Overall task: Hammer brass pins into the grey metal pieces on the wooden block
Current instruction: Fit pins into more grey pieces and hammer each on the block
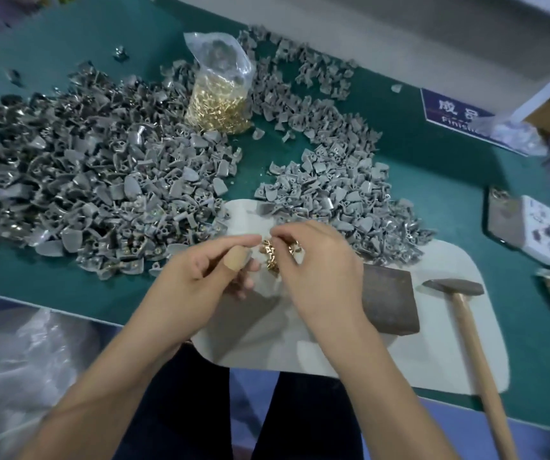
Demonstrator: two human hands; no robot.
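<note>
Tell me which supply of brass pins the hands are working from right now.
The small loose cluster of brass pins between both hands on the white cloth, not the clear bag of pins standing behind the grey piles.

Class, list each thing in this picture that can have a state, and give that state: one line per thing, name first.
Left hand: fingers curled, cupping loose brass pins.
Right hand: pinching at the pins.
Pins: small heap between the hands.
Hammer: lying on the white mat, untouched.
Block: on the mat, top bare.
Bag: upright, open at top, part full of pins.
Grey pieces: loose in piles.
Phone: lying face down.
</note>
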